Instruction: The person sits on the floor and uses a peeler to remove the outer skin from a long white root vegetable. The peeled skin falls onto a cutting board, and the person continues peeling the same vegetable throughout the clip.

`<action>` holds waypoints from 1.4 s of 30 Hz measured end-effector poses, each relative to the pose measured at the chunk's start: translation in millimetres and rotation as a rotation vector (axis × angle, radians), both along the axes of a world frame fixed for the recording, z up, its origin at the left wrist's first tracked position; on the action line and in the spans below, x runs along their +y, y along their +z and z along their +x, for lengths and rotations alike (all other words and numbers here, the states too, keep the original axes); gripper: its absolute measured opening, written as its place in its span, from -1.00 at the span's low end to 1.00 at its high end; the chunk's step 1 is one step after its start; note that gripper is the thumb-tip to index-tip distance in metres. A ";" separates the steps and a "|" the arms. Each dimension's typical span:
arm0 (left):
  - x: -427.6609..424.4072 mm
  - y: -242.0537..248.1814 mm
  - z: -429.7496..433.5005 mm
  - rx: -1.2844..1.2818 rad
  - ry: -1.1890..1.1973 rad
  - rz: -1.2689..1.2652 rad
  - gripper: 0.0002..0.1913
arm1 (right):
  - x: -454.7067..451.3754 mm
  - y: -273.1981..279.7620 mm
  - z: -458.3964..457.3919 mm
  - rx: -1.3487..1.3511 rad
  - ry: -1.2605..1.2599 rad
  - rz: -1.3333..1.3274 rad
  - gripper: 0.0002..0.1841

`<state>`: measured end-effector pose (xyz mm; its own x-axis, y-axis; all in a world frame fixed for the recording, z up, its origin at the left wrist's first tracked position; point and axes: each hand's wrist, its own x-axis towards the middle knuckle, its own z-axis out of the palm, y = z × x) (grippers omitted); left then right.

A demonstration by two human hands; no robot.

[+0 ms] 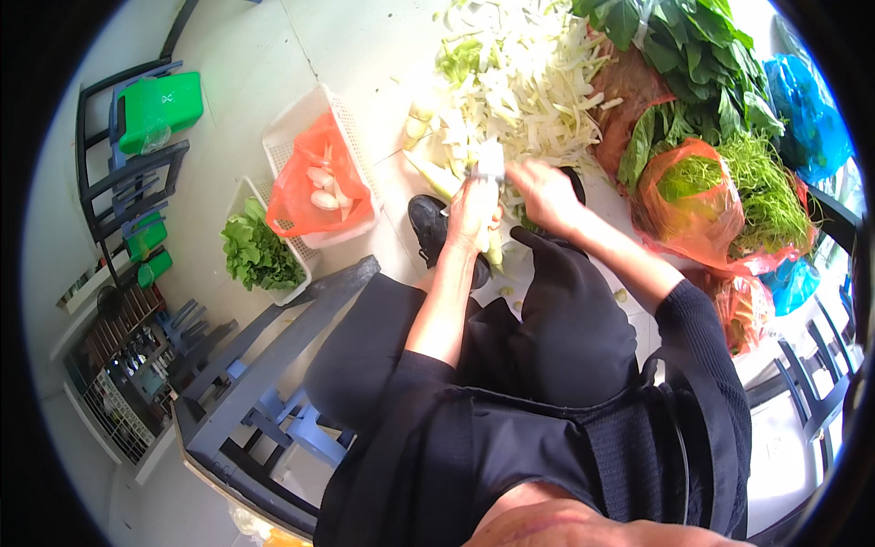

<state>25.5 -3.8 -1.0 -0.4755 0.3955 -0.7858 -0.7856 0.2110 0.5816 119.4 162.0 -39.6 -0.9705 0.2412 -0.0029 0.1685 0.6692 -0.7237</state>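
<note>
In front of my knees, my left hand (474, 212) is closed around a long pale green vegetable stem (495, 251), whose lower end sticks out below the fist. My right hand (545, 195) is beside its upper end, fingers curled, at a small bright blurred tool, perhaps a peeler or knife; glare hides its shape and the exact grip. A large heap of pale peelings (533, 89) lies on the floor beyond my hands. Another pale green stem (437, 174) lies at the heap's near left edge.
A white plastic basket (275, 140) holds peeled pieces in an orange bag (287, 205). Leafy greens (256, 249) fill a smaller basket. Right are large green leaves (704, 61), bagged shredded greens (769, 198) and a blue bag (806, 116). My black shoe (428, 225) is near the stem.
</note>
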 end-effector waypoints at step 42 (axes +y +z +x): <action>10.5 -12.9 -6.1 -0.272 0.183 0.068 -0.55 | -9.2 -20.7 12.8 0.053 -0.023 -0.140 -0.78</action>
<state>19.4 6.7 -13.8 -0.3196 0.3785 -0.8687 -0.9355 0.0199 0.3529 132.2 152.8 -60.3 -0.9644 0.2641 0.0129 0.1418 0.5577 -0.8179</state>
